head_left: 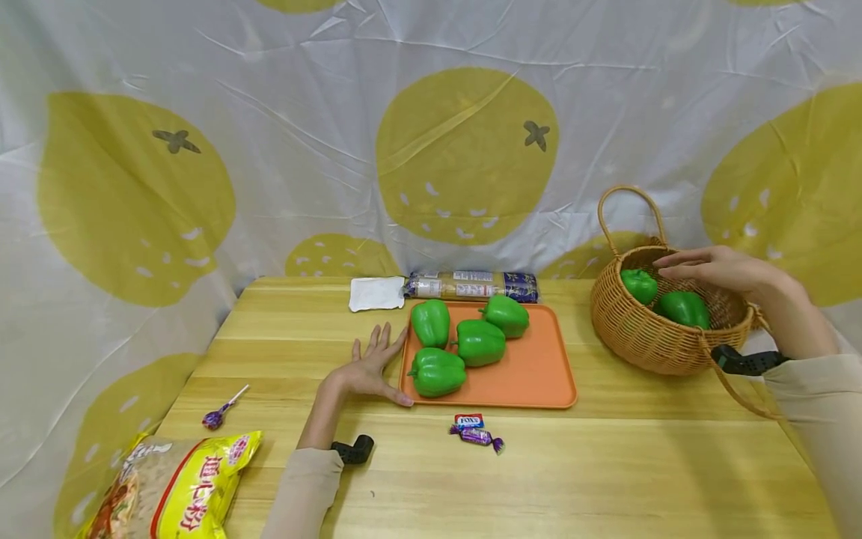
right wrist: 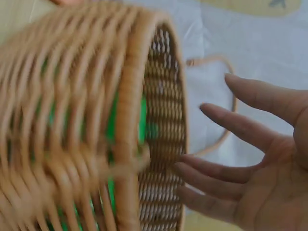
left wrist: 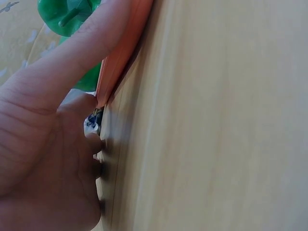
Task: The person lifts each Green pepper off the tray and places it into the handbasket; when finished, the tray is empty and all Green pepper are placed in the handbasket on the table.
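Yellow bag point(head_left: 191, 486) bears red “粉”; left hand point(head_left: 366, 374) touches tray point(head_left: 532, 374), right hand point(head_left: 734, 271) overhangs basket point(head_left: 640, 348), fingers point(right wrist: 240, 125) apart.

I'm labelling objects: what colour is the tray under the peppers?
The tray is plain orange; the head view shows it best.

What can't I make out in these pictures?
Head view: anything beneath the two green bell peppers in the round brown wicker basket, hidden by them and its wall.
Head view: the lower end of the yellow plastic bag, cut off by the bottom edge.
Left wrist view: most of the orange rectangular tray, cut off by the top edge.
Right wrist view: the peppers' full outlines, hidden behind the basket's blurred weave.
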Demonstrator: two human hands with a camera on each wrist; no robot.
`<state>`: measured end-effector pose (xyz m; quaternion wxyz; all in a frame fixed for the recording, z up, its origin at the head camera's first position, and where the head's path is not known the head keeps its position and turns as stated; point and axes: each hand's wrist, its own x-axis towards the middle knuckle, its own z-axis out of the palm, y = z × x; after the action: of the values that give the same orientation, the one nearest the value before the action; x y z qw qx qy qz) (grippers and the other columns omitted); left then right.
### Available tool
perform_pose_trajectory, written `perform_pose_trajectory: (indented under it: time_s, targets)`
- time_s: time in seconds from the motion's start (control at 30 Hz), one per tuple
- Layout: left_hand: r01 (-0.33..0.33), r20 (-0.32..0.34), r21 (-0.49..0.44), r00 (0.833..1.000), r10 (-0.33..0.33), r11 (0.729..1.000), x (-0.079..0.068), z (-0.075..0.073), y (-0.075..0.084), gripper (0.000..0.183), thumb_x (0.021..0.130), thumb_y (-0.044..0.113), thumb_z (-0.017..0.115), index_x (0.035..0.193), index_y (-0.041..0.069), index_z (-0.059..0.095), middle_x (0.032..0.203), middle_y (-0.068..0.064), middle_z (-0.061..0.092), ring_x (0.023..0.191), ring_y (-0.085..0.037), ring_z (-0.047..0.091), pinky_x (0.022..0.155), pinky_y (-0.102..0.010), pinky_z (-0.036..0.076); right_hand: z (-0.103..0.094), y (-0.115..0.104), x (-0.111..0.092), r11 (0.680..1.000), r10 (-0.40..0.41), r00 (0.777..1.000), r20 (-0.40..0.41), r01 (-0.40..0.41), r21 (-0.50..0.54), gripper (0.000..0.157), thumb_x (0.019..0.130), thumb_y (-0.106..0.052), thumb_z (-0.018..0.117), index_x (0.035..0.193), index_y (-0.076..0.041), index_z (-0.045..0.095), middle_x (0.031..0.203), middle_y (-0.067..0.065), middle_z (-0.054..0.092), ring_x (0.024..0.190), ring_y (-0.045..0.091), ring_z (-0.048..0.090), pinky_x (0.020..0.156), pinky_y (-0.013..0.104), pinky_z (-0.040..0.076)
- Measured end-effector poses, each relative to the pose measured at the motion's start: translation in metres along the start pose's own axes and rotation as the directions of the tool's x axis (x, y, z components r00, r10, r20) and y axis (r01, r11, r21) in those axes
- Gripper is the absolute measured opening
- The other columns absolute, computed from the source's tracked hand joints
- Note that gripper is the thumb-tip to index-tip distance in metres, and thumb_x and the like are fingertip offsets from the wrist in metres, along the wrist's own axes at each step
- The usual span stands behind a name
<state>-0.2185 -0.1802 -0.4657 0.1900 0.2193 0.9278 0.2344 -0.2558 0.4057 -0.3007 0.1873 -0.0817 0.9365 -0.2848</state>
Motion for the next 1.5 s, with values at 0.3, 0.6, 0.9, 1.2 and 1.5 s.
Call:
perform_pose_trajectory:
  time_s: [0.3, 0.6, 0.9, 1.2, 1.5]
  targets:
    - [-0.003, -0.001, -0.009, 1.000, 0.003, 1.000, 0.001, -0.001, -0.001, 0.133, 0.062, 0.059, 0.083, 0.156, 0.021, -0.003, 0.159, -0.022, -0.020, 0.146, -0.041, -0.022, 0.111, -0.069, -0.016, 0.050, -0.066, 0.004, 0.980, -0.185, 0.967, -0.174, 0.194, 0.035, 0.061, 0.097, -0.040, 0.056, 0.151, -0.025, 0.033, 0.151, 0.014, 0.040, 0.137, 0.035, 0.039, 0.104, 0.050, 0.041]
    - [0.003, 0.006, -0.011, 1.000, -0.003, 1.000, 0.001, 0.000, -0.003, 0.134, 0.062, 0.060, 0.083, 0.156, 0.021, -0.004, 0.159, -0.022, -0.021, 0.147, -0.040, -0.023, 0.111, -0.069, -0.017, 0.158, -0.126, 0.035, 0.851, -0.502, 0.853, -0.141, 0.517, 0.091, 0.076, 0.089, -0.034, 0.069, 0.151, -0.039, 0.025, 0.159, -0.004, 0.027, 0.145, 0.029, 0.030, 0.112, 0.062, 0.029]
    - [-0.005, -0.005, -0.018, 1.000, 0.005, 1.000, 0.002, -0.001, -0.002, 0.134, 0.062, 0.059, 0.083, 0.156, 0.019, -0.003, 0.159, -0.024, -0.019, 0.147, -0.042, -0.020, 0.110, -0.071, -0.015, 0.225, -0.148, 0.064, 0.812, -0.573, 0.818, -0.054, 0.575, 0.097, 0.066, 0.088, -0.031, 0.070, 0.147, -0.028, 0.041, 0.159, 0.007, 0.027, 0.146, 0.035, 0.026, 0.107, 0.059, 0.039]
    - [0.003, 0.003, -0.010, 1.000, -0.003, 1.000, 0.000, -0.001, 0.000, 0.132, 0.062, 0.058, 0.083, 0.156, 0.022, -0.002, 0.159, -0.022, -0.019, 0.147, -0.039, -0.022, 0.111, -0.069, -0.016, 0.243, -0.151, 0.079, 0.800, -0.597, 0.798, -0.080, 0.599, 0.008, 0.053, 0.086, -0.013, 0.072, 0.136, -0.021, 0.057, 0.153, 0.011, 0.037, 0.142, 0.035, 0.034, 0.107, 0.053, 0.042]
    - [0.008, 0.011, -0.012, 1.000, -0.008, 1.000, 0.000, -0.001, 0.001, 0.132, 0.062, 0.059, 0.083, 0.156, 0.022, -0.003, 0.159, -0.021, -0.020, 0.147, -0.039, -0.022, 0.112, -0.068, -0.016, 0.245, -0.153, 0.084, 0.786, -0.618, 0.780, -0.100, 0.607, -0.121, 0.047, 0.086, -0.011, 0.072, 0.130, -0.023, 0.062, 0.143, 0.014, 0.046, 0.133, 0.032, 0.045, 0.107, 0.052, 0.042]
